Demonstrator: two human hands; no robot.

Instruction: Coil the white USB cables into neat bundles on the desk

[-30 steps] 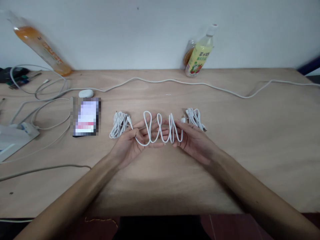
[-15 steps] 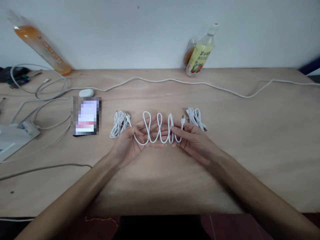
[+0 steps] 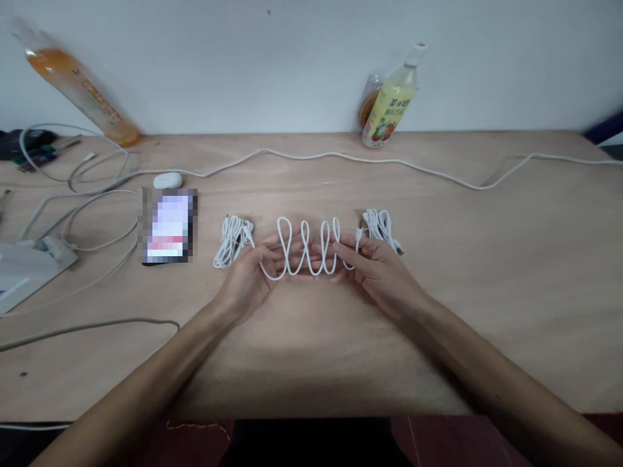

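Observation:
A white cable (image 3: 305, 250) lies in several upright loops across the fingers of both hands, above the table. My left hand (image 3: 253, 269) grips its left end between thumb and fingers, and a connector shows just above. On the right, my right hand (image 3: 377, 266) pinches the last loops under its thumb, with the other connector (image 3: 359, 235) sticking up beside the index finger. The fingertips of both hands overlap behind the loops. One bundled white cable (image 3: 228, 243) rests beyond my left hand, another (image 3: 379, 228) beyond my right hand.
A phone (image 3: 170, 227), its screen blurred, and a white case (image 3: 168, 180) lie at the left. A power strip (image 3: 29, 269) with cords is farther left. One long cord (image 3: 335, 154) crosses the back. An orange bottle (image 3: 80, 94) and a yellow bottle (image 3: 392, 104) stand by the wall.
The loops between my hands have spread, and the rightmost ones now stand apart. The right connector has turned a little. Both hands stay in nearly the same place.

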